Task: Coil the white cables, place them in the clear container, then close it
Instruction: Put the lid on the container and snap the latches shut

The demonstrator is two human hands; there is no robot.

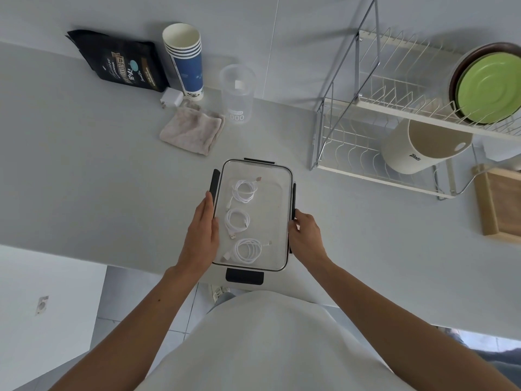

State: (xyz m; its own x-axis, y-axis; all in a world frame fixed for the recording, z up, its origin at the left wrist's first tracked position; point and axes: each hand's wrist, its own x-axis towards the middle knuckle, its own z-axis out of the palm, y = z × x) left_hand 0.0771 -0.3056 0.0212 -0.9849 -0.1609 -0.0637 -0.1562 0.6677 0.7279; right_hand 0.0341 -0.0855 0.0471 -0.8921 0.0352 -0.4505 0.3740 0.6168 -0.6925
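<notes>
Plainly the person's left hand point(201, 235) lies flat along the left side of the clear container point(290, 187), fingers straight and pressed together against the rim just below the left latch point(214, 182). The right hand point(306, 238) meets the opposite side with bent fingers wrapped over the edge near the right latch point(294, 198). Its fingertips are hidden behind the hand, so whether they hook the latch itself or only the wall cannot be told. Holding both long sides this way probably squares the lid point(272, 193) on the box and steadies it for clipping. Under the clear lid the three white cables point(237, 220) lie coiled in a row down the left half, apart from one another, so nothing pokes over the rim to foul the seal. The black latches stick outward on all four sides, the near latch point(244, 276) overhanging the edge of the counter point(84, 165), which suggests they are not yet snapped down. The container sits close to the person's edge of the counter, well apart from the folded cloth point(193, 128) and the dish rack point(375, 178) behind it, which gives both hands room.
</notes>
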